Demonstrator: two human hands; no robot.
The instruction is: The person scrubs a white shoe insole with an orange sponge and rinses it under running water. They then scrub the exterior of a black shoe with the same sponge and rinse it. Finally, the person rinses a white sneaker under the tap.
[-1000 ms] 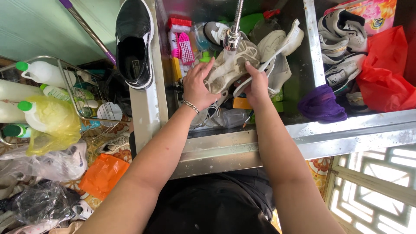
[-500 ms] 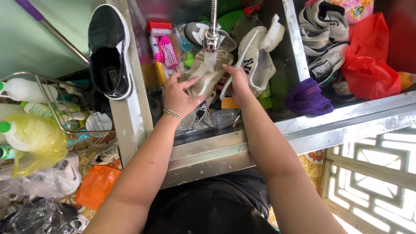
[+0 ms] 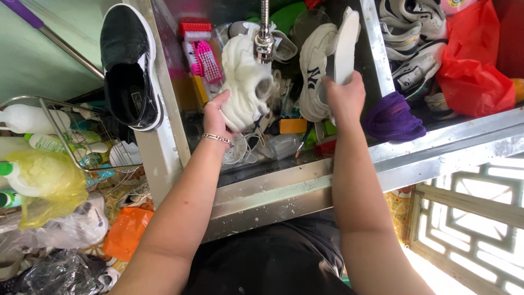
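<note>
While water runs from the faucet (image 3: 265, 46) at the far edge of the steel sink (image 3: 284, 188), the left hand (image 3: 217, 117) is clamped around the lower end of a white sneaker (image 3: 243, 79). The sneaker is held upright, with its opening directly under the spout. The right hand (image 3: 344, 98) is closed on the lower end of a white insole (image 3: 346, 43), held upright near the sink's right wall, well apart from the sneaker. A second white sneaker (image 3: 315, 76) stands in the basin between the two hands. A pink brush (image 3: 204, 57) lies at the far left corner of the basin. A black shoe (image 3: 126, 65) rests on the sink's left rim. A purple cloth (image 3: 393, 117) lies in the right compartment.
</note>
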